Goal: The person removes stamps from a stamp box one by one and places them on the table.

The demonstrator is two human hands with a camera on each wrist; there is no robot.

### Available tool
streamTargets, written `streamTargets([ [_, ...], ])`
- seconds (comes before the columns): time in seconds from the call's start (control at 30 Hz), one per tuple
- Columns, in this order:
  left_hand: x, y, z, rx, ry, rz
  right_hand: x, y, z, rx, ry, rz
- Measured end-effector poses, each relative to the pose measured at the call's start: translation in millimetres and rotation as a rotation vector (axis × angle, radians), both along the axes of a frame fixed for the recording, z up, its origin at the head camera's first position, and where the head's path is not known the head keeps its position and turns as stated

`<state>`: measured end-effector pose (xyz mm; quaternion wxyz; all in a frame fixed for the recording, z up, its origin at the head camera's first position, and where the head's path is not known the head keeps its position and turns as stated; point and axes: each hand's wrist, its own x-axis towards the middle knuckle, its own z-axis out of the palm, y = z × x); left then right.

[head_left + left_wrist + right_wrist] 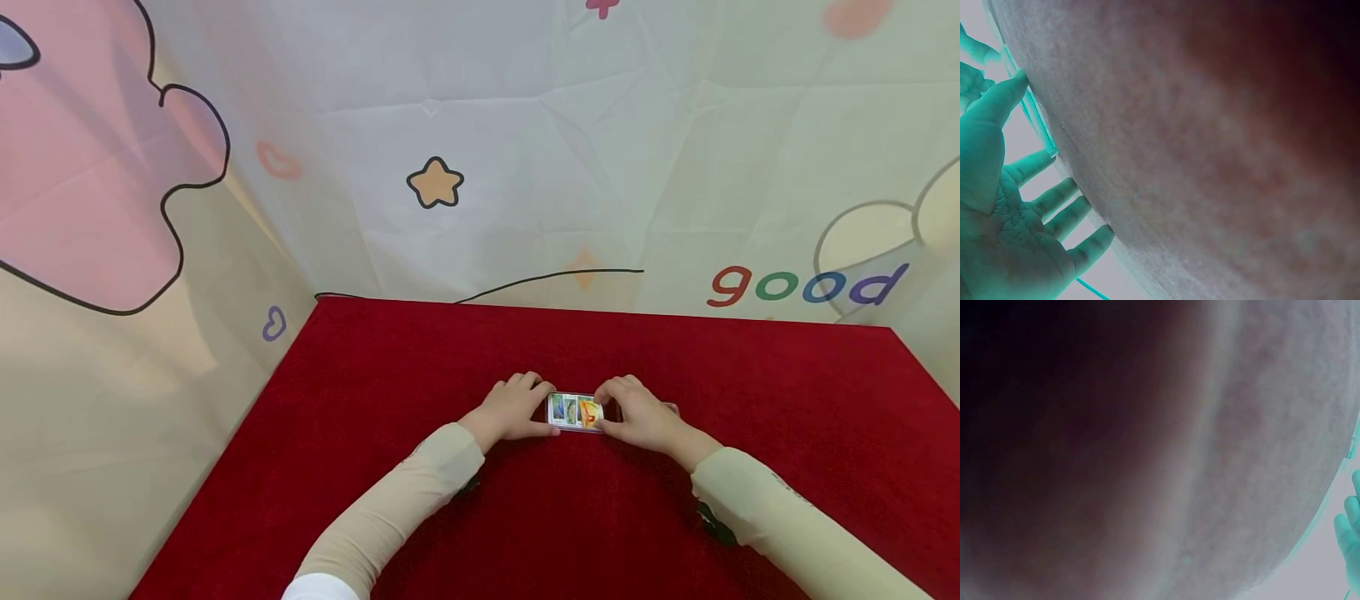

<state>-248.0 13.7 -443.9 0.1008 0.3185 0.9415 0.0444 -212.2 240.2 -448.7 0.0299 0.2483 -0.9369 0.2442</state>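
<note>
A slim, flat case [574, 430] with a pale rim lies on the red cloth, showing small colourful picture cards [572, 411] side by side. My left hand [516, 408] spans the case's left end, thumb at the near edge and forefinger at the far edge. In the left wrist view the fingers of this hand [1029, 206] are spread and nearly straight. Thumb and forefinger of my right hand [641, 414] pinch an orange-yellow picture card [589, 413] at its near and far edges. This hand covers the middle of the case.
Red cloth [525, 517] covers the table. A printed white curtain [525, 192] stands along its back and left edges. The case's right end [671, 407] shows past the right hand. Blurred surfaces fill most of both wrist views.
</note>
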Motion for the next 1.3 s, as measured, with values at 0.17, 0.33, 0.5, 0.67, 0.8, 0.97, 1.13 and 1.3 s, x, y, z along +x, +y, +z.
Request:
streamTargets([
  [0.17, 0.1, 0.3, -1.0, -0.009, 0.007, 0.000, -0.6, 0.5, 0.6, -0.022, -0.006, 0.020],
  [0.33, 0.3, 0.5, -0.8, -0.007, 0.013, -0.001, -1.2, 0.5, 1.2, -0.033, -0.014, 0.014],
  [0.5, 0.2, 0.7, -0.6, -0.005, 0.012, -0.001, -1.4, 0.7, -0.1, -0.047, -0.021, 0.010],
  [0.67, 0.6, 0.6, -0.8, -0.007, 0.012, -0.005, -1.1, 0.0, -2.1, -0.026, -0.004, 0.016],
  [0.8, 0.7, 0.8, -0.9, -0.011, 0.010, -0.004, -1.0, 0.1, -2.3, 0.001, 0.020, 0.016],
  [0.97, 0.4, 1.0, -0.3, -0.011, 0.005, -0.001, -0.4, 1.0, -0.5, -0.005, 0.021, 0.002],
  [1.13, 0.2, 1.0, -0.4, -0.003, 0.003, 0.002, -1.0, 1.7, 1.6, -0.027, -0.002, -0.008],
  [1.3, 0.6, 0.8, -0.2, 0.003, -0.001, 0.006, -1.7, 2.3, 3.4, -0.036, -0.055, -0.019],
])
